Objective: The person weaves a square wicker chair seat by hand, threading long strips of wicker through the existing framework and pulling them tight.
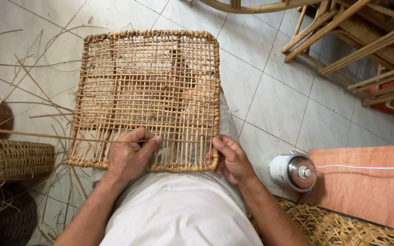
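Pale floor tiles [270, 91] strewn with loose cane surround a square, open-weave rattan panel [147, 91] resting on the person's lap, where the left hand [128, 155] pinches a thin cane strand [46, 135] at its near edge and the right hand [231, 157] grips its near right corner.

Rough, matt cane on the woven panel [149, 98], glossy pale tile floor [270, 91], shiny metal-lidded pot [293, 171], smooth reddish wooden board [370, 187]
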